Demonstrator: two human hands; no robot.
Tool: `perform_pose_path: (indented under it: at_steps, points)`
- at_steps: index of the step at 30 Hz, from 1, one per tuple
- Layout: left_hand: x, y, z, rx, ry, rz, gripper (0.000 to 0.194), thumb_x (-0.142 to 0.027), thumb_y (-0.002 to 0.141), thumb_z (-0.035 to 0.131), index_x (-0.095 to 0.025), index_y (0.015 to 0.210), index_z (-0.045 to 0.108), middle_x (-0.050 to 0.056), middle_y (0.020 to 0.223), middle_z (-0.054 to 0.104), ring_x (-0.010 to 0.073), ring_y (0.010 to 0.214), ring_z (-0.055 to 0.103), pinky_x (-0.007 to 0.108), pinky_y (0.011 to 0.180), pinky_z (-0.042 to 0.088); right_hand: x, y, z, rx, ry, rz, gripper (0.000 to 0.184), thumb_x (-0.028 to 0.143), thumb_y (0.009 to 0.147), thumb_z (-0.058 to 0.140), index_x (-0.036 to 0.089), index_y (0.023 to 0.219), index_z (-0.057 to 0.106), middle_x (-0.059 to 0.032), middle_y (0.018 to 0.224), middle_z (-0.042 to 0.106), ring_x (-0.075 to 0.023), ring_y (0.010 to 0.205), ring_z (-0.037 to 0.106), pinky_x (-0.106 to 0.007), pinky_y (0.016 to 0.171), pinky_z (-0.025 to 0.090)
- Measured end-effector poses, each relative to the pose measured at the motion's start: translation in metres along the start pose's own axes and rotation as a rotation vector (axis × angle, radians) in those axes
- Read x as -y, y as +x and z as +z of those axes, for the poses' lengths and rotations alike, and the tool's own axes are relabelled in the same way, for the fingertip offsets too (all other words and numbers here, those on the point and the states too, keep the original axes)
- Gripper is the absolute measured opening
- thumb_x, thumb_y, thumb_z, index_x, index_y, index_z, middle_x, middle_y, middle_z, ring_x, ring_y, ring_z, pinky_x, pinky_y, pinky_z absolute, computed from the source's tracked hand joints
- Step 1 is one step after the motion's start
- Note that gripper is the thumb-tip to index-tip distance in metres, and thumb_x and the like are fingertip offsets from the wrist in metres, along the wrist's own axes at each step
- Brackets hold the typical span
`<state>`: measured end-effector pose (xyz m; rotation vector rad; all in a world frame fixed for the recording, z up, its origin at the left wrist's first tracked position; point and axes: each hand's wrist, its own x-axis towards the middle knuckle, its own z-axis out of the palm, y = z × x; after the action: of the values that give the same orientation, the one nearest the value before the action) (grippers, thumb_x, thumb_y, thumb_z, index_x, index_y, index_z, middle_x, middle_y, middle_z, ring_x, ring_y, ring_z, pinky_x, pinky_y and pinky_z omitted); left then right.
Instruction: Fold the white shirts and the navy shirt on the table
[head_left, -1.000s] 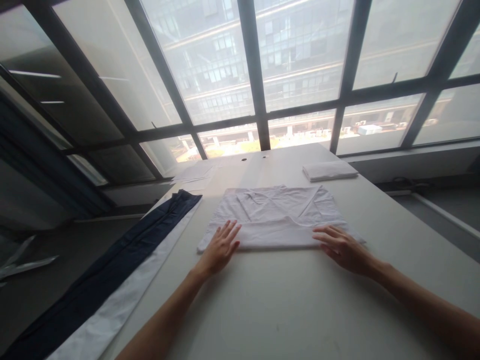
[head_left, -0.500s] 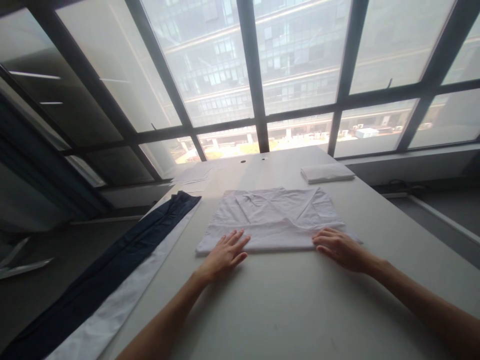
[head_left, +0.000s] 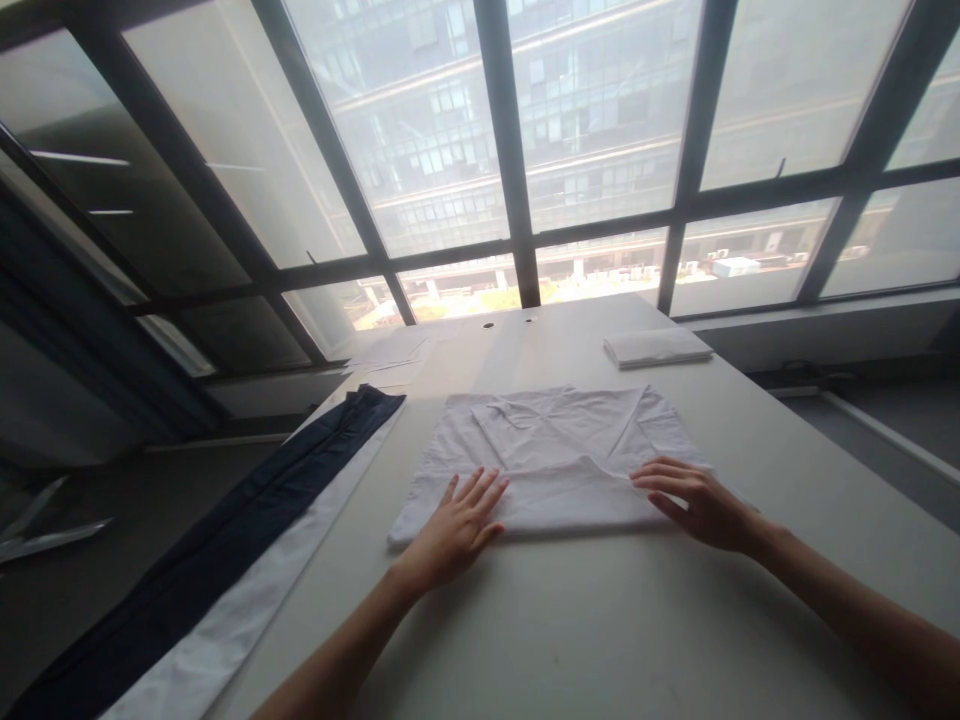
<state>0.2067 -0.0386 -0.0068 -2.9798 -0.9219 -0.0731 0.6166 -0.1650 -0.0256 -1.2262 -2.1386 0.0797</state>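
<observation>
A white cloth garment (head_left: 555, 435), folded into a wide rectangle, lies on the white table (head_left: 525, 620) in front of me. Its near part is turned over into a flat band, and creases cross the far part. Flat on the left end of this band rests my left hand (head_left: 466, 522), fingers spread. My right hand (head_left: 694, 497) is over the band's right end, its fingers stretched out and slightly bent, the fingertips at the fold's edge. Neither hand grips the cloth.
Dark navy trousers (head_left: 247, 530) lie lengthwise along the table's left side, over a white cloth (head_left: 247, 610). A folded white cloth (head_left: 658, 347) sits at the far right. Paper sheets (head_left: 390, 350) lie at the far left, before large windows (head_left: 600, 110).
The white garment's near edge has come slightly closer to me. My left hand has shifted a little right; the right hand has lifted slightly, its fingers looser on the cloth.
</observation>
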Motion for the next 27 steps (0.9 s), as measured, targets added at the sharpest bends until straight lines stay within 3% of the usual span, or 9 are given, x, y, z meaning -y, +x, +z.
perform_pose_path:
  at_steps: [4,9,15,18,22,27]
  points:
    - [0.012,0.005,0.017,0.082,-0.034,0.016,0.065,-0.062,0.104,0.030,-0.033,0.161,0.022,0.007,0.166,0.024,0.0318,0.154,0.017,0.056,0.121,0.019,-0.003,0.000,0.005,0.124,-0.012,0.044,0.037,0.033,0.101,0.050,0.028,0.135,0.065,-0.0073,0.139,0.064,-0.0269,0.134,0.054,-0.048,0.110,0.047]
    - [0.012,0.006,0.021,0.096,-0.043,0.005,0.065,-0.062,0.103,0.030,-0.033,0.161,0.022,0.006,0.167,0.022,0.0322,0.154,0.016,0.056,0.122,0.018,-0.005,-0.001,0.010,0.245,-0.011,0.093,0.042,0.028,0.099,0.050,0.031,0.140,0.061,-0.0031,0.153,0.050,-0.0277,0.143,0.044,-0.048,0.119,0.038]
    - [0.009,0.007,0.013,0.108,-0.080,-0.011,0.065,-0.063,0.104,0.029,-0.031,0.160,0.027,0.006,0.166,0.024,0.0315,0.154,0.017,0.057,0.121,0.018,-0.004,-0.001,0.009,0.200,-0.009,0.081,0.040,0.027,0.101,0.046,0.030,0.138,0.062,-0.0046,0.151,0.053,-0.0265,0.141,0.047,-0.047,0.116,0.041]
    - [0.004,0.008,0.010,0.051,-0.095,-0.018,0.063,-0.060,0.105,0.030,-0.029,0.159,0.031,0.007,0.165,0.027,0.0298,0.154,0.019,0.056,0.122,0.018,0.002,0.000,0.008,0.157,-0.017,0.057,0.040,0.025,0.101,0.045,0.029,0.138,0.062,-0.0059,0.149,0.055,-0.0265,0.139,0.049,-0.048,0.114,0.043]
    - [-0.001,0.011,0.011,0.020,-0.127,0.054,0.058,-0.055,0.107,0.028,-0.030,0.159,0.030,0.004,0.166,0.028,0.0247,0.154,0.019,0.049,0.124,0.018,0.013,0.003,0.007,0.150,0.006,0.005,0.036,0.024,0.102,0.044,0.028,0.130,0.067,-0.0080,0.134,0.067,-0.0254,0.122,0.061,-0.048,0.107,0.047]
    - [-0.001,0.012,0.019,0.067,-0.114,0.096,0.063,-0.060,0.104,0.033,-0.031,0.160,0.027,0.004,0.167,0.024,0.0276,0.154,0.017,0.051,0.124,0.018,0.024,0.013,0.003,0.188,0.077,-0.027,0.027,0.033,0.101,0.051,0.028,0.116,0.073,-0.0078,0.114,0.074,-0.0239,0.102,0.066,-0.041,0.094,0.053]
